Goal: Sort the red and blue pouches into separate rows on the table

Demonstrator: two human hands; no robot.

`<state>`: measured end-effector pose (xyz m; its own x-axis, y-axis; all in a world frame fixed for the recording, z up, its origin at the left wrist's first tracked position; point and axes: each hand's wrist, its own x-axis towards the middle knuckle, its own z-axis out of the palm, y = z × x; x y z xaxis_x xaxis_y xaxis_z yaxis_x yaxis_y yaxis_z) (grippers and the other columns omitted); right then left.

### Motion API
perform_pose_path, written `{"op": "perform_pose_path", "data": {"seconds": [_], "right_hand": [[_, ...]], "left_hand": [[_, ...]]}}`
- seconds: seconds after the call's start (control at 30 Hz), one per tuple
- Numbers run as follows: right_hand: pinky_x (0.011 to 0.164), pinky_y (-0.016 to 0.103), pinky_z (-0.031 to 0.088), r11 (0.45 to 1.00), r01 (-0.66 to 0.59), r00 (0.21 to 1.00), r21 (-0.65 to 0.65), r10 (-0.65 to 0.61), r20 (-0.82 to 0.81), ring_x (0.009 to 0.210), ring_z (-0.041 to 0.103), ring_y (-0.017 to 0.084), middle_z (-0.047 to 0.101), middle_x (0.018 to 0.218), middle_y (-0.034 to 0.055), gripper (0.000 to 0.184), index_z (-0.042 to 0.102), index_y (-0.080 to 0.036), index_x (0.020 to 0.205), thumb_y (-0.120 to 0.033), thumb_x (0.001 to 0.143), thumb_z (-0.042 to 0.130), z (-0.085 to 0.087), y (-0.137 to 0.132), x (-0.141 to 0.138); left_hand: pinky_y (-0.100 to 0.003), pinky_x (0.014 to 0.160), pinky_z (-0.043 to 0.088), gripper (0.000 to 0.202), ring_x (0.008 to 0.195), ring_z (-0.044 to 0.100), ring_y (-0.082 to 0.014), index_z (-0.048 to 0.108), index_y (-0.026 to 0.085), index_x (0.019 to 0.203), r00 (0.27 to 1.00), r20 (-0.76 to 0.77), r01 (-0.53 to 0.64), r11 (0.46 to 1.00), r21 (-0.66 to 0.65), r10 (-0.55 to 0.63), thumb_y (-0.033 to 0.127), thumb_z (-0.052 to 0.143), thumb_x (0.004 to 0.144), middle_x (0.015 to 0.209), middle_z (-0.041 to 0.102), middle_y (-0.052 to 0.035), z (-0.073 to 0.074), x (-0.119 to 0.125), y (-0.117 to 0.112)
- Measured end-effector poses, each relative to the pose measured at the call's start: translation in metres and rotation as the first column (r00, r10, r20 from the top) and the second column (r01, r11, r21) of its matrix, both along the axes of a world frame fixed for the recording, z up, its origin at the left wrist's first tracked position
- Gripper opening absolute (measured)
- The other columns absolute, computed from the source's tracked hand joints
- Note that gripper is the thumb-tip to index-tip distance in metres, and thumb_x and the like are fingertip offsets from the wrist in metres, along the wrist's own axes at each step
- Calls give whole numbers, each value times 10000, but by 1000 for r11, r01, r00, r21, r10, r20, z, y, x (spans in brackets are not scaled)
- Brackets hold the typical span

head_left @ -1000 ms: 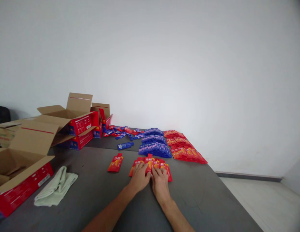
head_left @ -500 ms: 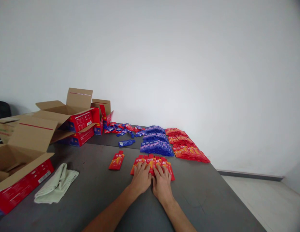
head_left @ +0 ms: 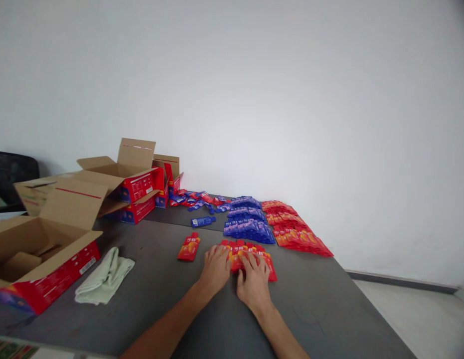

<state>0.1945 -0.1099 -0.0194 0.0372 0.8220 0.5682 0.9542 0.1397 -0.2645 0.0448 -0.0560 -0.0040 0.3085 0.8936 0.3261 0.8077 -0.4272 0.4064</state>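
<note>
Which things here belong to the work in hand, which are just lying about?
In the work:
red pouches under the left hand and right hand
likely the fanned blue pouches, fanned red pouches and loose mixed pouches
perhaps the open cartons

Seemingly just lying about:
folded cloth
black chair

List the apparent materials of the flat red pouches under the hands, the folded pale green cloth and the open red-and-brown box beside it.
Flat red pouches: probably plastic or foil film, smooth and printed; thin, flat edges suggest it.
Folded pale green cloth: matt woven or knitted fabric, judging by soft folds; fibre unclear.
Open red-and-brown box: likely cardboard, printed outside, plain brown on its flaps.
</note>
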Motion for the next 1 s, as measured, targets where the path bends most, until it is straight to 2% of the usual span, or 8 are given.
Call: {"op": "perform_pose_path", "data": {"seconds": [0.1, 0.17, 0.27, 0.4, 0.57, 0.7, 0.83, 1.0], "right_hand": [[1041, 563, 261, 1000, -22, 1000, 10, 22, 4, 1281, 357, 356, 527, 1356, 104, 417, 628, -219, 1200, -184, 801, 512, 10, 5, -15], [1037, 559, 272, 999, -50, 999, 15, 50, -7, 1273, 365, 354, 530, 1347, 105, 372, 653, -227, 1149, -192, 805, 517, 15, 10, -28], [1028, 549, 287, 996, -90, 995, 16, 91, -37, 1262, 378, 345, 529, 1346, 95, 343, 662, -238, 1114, -183, 808, 517, 21, 17, -50], [1021, 534, 298, 991, -134, 988, -2, 133, -81, 1260, 386, 333, 539, 1329, 89, 315, 670, -243, 1066, -158, 797, 527, 21, 25, -73], [1017, 523, 322, 987, -161, 980, -9, 159, -123, 1259, 385, 324, 551, 1307, 90, 260, 686, -235, 990, -152, 807, 520, 8, 31, -86], [1018, 529, 338, 980, -201, 972, -2, 199, -121, 1263, 373, 322, 546, 1309, 83, 298, 675, -233, 1032, -136, 814, 496, -1, 34, -87], [1020, 509, 358, 970, -239, 962, 37, 241, -127, 1239, 401, 299, 553, 1298, 92, 385, 639, -227, 1152, -123, 820, 473, -3, 37, -84], [1045, 517, 338, 989, -142, 984, 49, 146, -101, 1260, 393, 316, 518, 1356, 87, 480, 585, -217, 1251, -134, 788, 494, -1, 38, -61]], "left_hand": [[-440, 1031, 298, 343, 1220, 414, -292, 646, 186, 1125, 983, -61, -174, 984, 29, 176, 178, 415, 872, 1282, 555, -127, 7, -26, 15], [-440, 1019, 306, 337, 1216, 413, -301, 640, 177, 1128, 949, -94, -295, 953, 65, 300, 173, 437, 860, 1262, 549, -144, 7, -43, 25], [-438, 937, 359, 349, 1136, 464, -308, 615, 179, 1166, 887, -125, -440, 896, 66, 444, 201, 431, 870, 1201, 560, -159, 0, -62, 33], [-439, 889, 371, 331, 1076, 509, -313, 618, 162, 1135, 816, -186, -552, 834, 30, 547, 235, 433, 870, 1163, 569, -177, -15, -69, 36], [-435, 895, 374, 387, 1095, 527, -320, 556, 162, 1186, 816, -146, -571, 820, -45, 560, 268, 509, 817, 1158, 591, -168, -19, -73, 42], [-445, 896, 392, 624, 1119, 529, -350, 459, 139, 1288, 822, 1, -560, 809, -175, 569, 319, 616, 711, 1187, 592, -179, -12, -76, 49], [-419, 942, 385, 735, 1148, 530, -317, 382, 147, 1357, 828, 225, -486, 857, -172, 514, 345, 636, 697, 1231, 584, -155, -6, -66, 47], [-358, 962, 373, 569, 1150, 532, -275, 501, 172, 1235, 874, 293, -356, 922, -153, 387, 307, 654, 703, 1206, 603, -126, 1, -36, 34]]}}
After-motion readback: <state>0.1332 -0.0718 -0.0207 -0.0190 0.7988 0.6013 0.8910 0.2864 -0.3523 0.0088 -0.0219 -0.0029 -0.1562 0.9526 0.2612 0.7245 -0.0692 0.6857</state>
